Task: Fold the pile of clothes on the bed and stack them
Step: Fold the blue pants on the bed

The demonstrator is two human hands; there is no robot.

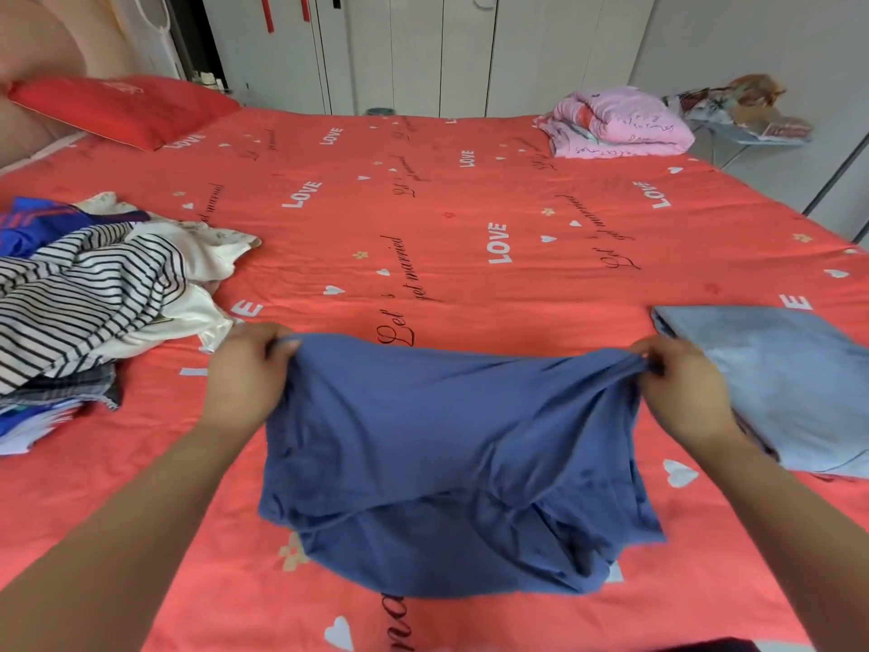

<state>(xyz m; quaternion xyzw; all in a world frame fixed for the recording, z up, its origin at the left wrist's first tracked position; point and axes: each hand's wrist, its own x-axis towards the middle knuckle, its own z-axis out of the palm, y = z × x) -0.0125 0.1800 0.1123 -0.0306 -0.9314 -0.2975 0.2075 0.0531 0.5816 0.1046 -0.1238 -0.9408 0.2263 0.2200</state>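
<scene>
My left hand (247, 364) and right hand (677, 374) each pinch a top corner of the blue garment (451, 454). Its long axis runs between my 2 hands, the rest hanging toward me.

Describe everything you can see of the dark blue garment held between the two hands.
The dark blue garment is plain, soft, thin-looking cloth, creased and unfolded. Its top edge is stretched between the left hand and right hand, each gripping a bunched corner. The body sags in loose folds, its lower part lying on the red bed sheet. Its type cannot be told.
</scene>
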